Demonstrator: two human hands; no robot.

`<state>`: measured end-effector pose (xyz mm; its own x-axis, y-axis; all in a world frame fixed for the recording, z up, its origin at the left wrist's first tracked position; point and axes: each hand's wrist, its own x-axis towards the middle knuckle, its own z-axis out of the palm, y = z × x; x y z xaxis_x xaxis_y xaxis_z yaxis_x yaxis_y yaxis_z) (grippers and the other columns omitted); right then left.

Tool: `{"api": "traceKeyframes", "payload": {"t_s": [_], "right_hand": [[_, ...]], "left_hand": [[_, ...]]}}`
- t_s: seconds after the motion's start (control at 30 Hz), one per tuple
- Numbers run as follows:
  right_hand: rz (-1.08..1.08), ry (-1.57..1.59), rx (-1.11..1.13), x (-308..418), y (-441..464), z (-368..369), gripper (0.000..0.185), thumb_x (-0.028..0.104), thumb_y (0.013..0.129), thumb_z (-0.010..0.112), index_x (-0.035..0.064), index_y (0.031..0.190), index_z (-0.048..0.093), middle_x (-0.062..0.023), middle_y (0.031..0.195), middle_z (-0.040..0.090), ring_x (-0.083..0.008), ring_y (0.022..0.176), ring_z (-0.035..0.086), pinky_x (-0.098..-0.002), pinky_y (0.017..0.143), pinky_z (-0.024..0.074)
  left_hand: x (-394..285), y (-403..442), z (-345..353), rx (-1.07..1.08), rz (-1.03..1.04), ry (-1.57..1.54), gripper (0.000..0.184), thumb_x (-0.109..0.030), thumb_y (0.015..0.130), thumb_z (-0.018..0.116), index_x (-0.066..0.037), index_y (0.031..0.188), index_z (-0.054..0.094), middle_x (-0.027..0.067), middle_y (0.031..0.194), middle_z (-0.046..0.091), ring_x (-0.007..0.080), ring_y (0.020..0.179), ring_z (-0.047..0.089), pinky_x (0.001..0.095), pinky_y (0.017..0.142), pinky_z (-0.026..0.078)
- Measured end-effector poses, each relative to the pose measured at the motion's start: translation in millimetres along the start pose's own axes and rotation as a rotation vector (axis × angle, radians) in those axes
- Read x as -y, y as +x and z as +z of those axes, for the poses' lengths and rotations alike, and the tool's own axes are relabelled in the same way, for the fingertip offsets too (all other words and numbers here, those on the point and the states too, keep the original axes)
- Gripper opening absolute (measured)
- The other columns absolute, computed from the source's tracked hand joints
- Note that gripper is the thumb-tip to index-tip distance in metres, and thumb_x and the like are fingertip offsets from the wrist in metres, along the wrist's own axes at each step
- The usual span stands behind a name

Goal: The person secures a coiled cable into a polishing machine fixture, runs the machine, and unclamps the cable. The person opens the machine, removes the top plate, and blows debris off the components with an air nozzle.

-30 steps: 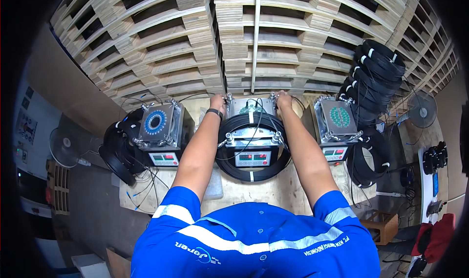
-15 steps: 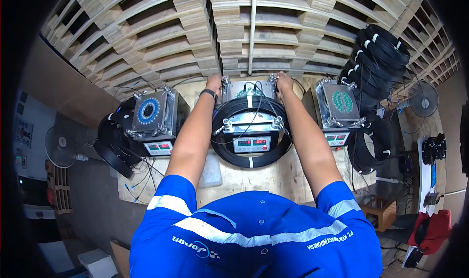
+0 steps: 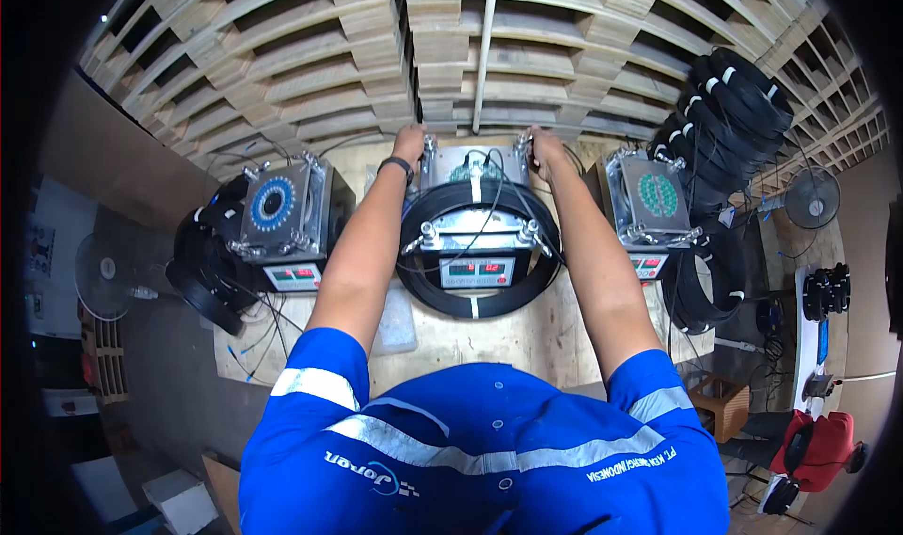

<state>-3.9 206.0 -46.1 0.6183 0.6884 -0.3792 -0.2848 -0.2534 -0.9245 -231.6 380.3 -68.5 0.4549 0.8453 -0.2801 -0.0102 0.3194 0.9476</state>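
Observation:
In the middle stands a machine with a metal top plate (image 3: 442, 163), corner clamps and a front panel with a lit red and green display (image 3: 478, 271). My left hand (image 3: 409, 144), a dark band on its wrist, is closed at the rear left corner clamp (image 3: 430, 147). At the rear right corner clamp (image 3: 523, 145), my right hand (image 3: 546, 149) has its fingers curled in. Both sets of fingertips are partly hidden. A coil of black cable (image 3: 480, 305) with white ties rests around the machine's front, its thin leads running up to the top plate.
Similar machines stand left (image 3: 299, 220) and right (image 3: 649, 196). More black cable coils (image 3: 207, 286) lie at the left, with a tall stack (image 3: 724, 111) at the right. Wooden pallets (image 3: 367, 60) rise behind the table. A clear plastic bag (image 3: 395, 323) lies on the wooden tabletop (image 3: 555, 347).
The camera view has shifted slightly. Both hands stay at the rear corner clamps, with the right hand's fingers turned a little. The coil and machines keep their places.

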Motion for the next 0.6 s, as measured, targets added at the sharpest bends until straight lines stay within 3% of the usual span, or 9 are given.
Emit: {"api": "traceKeyframes", "payload": {"t_s": [0.07,0.2,0.33,0.53,0.6], "right_hand": [[0.043,-0.054,0.032,7.8,-5.2,0.2,0.029,0.041,0.102,0.044,0.0210,0.088,0.061,0.0032,0.062,0.043,-0.0104,0.055,0.042,-0.0268,0.046,0.0325],[0.077,-0.081,0.023,12.5,-9.6,1.3,0.025,0.041,0.100,0.046,0.0222,0.092,0.061,0.0045,0.067,0.043,-0.0105,0.059,0.040,-0.0291,0.050,0.0362],[0.081,-0.068,0.026,12.9,-13.3,1.4,0.025,0.042,0.100,0.047,0.0212,0.094,0.060,0.0040,0.067,0.045,-0.0106,0.059,0.043,-0.0294,0.051,0.0390],[0.054,-0.033,0.037,7.6,-12.9,-0.3,0.026,0.041,0.101,0.047,0.0186,0.097,0.059,0.0024,0.067,0.048,-0.0118,0.049,0.042,-0.0275,0.042,0.0366],[0.066,0.081,0.007,6.4,-13.5,1.6,0.026,0.039,0.101,0.046,0.0180,0.093,0.059,0.0020,0.065,0.050,-0.0119,0.047,0.042,-0.0261,0.038,0.0342]], "left_hand": [[-3.1,-4.6,2.1,-0.021,0.003,-0.014,0.020,-0.018,0.094,0.043,-0.004,0.092,0.058,0.0109,0.070,0.062,0.0231,0.065,0.061,0.0363,0.062,0.050],[-2.8,-2.8,2.1,-0.028,-0.002,0.000,0.024,-0.017,0.096,0.041,0.000,0.110,0.053,0.0129,0.076,0.063,0.0235,0.066,0.062,0.0363,0.061,0.051],[-4.0,-3.3,2.8,-0.035,-0.030,-0.031,0.024,-0.015,0.096,0.040,-0.001,0.111,0.053,0.0128,0.076,0.063,0.0230,0.067,0.062,0.0355,0.061,0.051],[2.2,-10.1,4.6,-0.092,0.052,-0.051,0.022,-0.020,0.100,0.041,-0.004,0.108,0.053,0.0137,0.077,0.064,0.0230,0.063,0.062,0.0345,0.059,0.050],[7.9,-12.1,8.0,-0.116,0.122,-0.276,0.014,-0.017,0.097,0.042,-0.004,0.095,0.048,0.0125,0.065,0.058,0.0226,0.053,0.057,0.0358,0.048,0.046]]}}
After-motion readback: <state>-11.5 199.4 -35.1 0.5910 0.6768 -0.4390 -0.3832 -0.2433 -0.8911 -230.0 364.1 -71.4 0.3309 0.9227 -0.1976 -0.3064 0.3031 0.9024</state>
